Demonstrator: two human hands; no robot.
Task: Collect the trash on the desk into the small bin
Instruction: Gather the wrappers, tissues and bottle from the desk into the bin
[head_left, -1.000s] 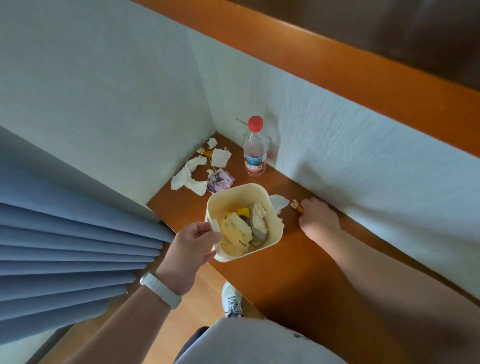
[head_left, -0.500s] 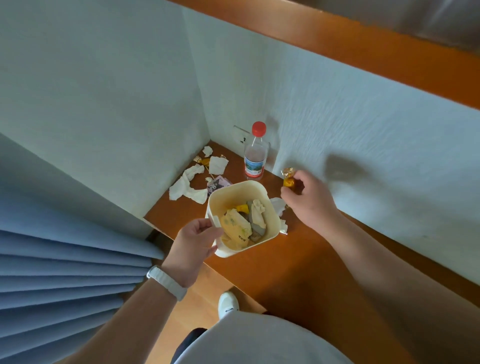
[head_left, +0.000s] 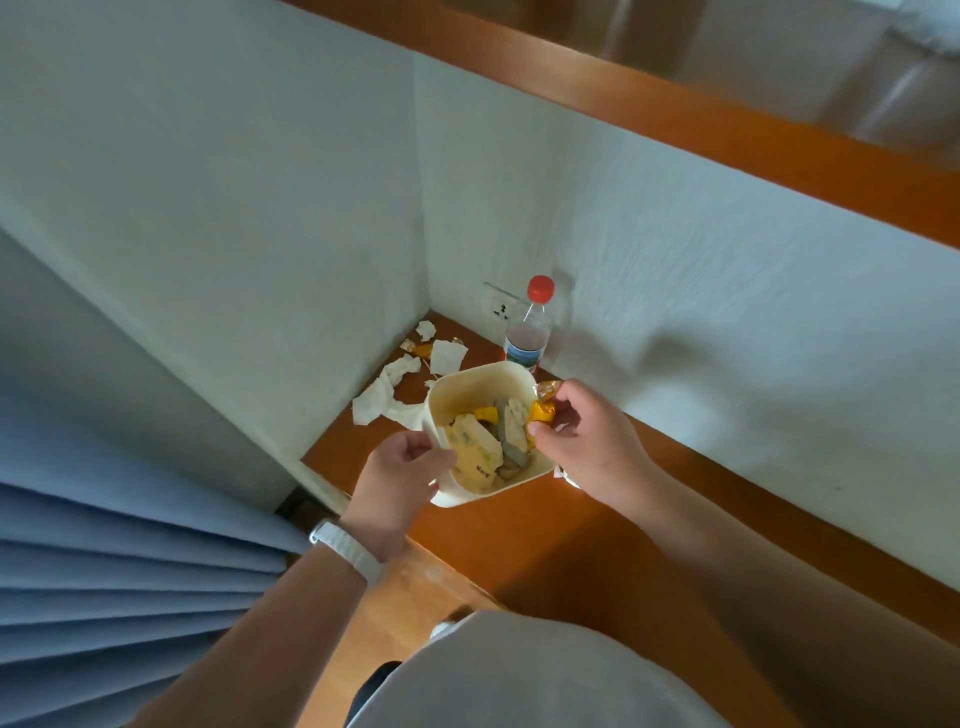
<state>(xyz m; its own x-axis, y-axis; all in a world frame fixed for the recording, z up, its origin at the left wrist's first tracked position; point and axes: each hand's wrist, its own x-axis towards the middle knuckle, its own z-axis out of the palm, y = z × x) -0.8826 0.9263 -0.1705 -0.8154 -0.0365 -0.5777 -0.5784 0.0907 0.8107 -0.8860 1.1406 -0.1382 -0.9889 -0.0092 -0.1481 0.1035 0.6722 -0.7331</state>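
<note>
Wrapper held at the rim of the bin, corner desk.

A pleated blue curtain hung at the left, and crumpled white tissues lay in the corner of the orange-brown wooden desk. The left hand gripped the near rim of the small cream plastic bin. The right hand pinched a yellow sweet wrapper at its right rim. The bin hid the foot of a clear red-capped bottle behind.

Orange wooden desk with tissues, wrappers, bottle.

no text is legible, even on the bottle label.
</note>
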